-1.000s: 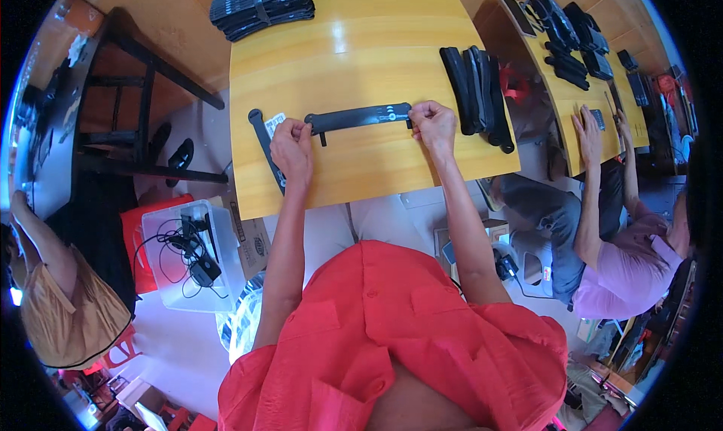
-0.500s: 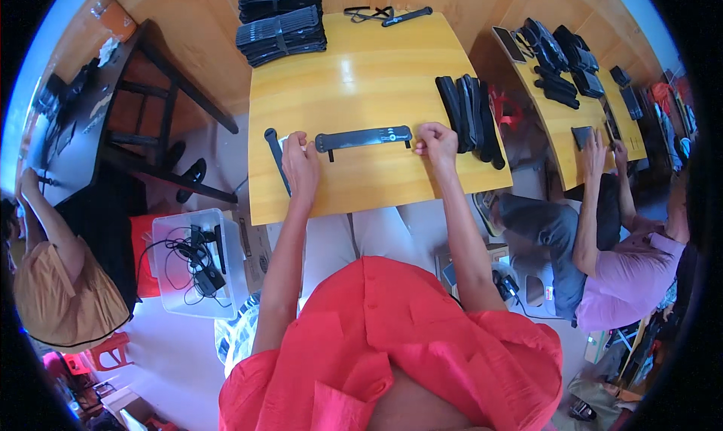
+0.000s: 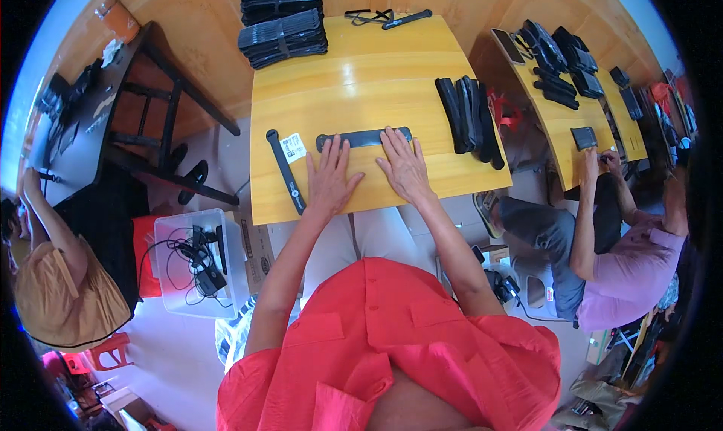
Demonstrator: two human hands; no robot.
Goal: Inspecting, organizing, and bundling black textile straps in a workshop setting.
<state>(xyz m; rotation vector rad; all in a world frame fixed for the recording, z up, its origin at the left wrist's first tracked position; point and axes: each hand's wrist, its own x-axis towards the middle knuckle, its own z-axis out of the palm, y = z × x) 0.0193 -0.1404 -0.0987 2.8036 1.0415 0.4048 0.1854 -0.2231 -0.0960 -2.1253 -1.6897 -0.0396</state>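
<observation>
A flat black strap [image 3: 364, 139] with rounded ends lies crosswise on the yellow table [image 3: 354, 99] in front of me. My left hand [image 3: 331, 181] lies flat, its fingertips on the left part of that strap. Flat as well, my right hand [image 3: 405, 169] has its spread fingers over the strap's right part. Between the two hands the band shows a plain dark face; the fingers cover the rest. Beside my left hand, a second black strap [image 3: 286, 173] runs slantwise, and a small white printed label sheet [image 3: 293, 148] sits against it.
Bundled black straps [image 3: 282, 38] are stacked at the far left of the table. Several dark folded bands [image 3: 468, 118] lie at its right edge. A loose strap [image 3: 407, 19] is at the back. A clear bin [image 3: 199, 303] of cables stands lower left. People sit at both sides.
Both hands have come inward from the strap's ends and flattened onto it. The print and two small tabs seen on it before no longer show. My left hand has uncovered the label sheet.
</observation>
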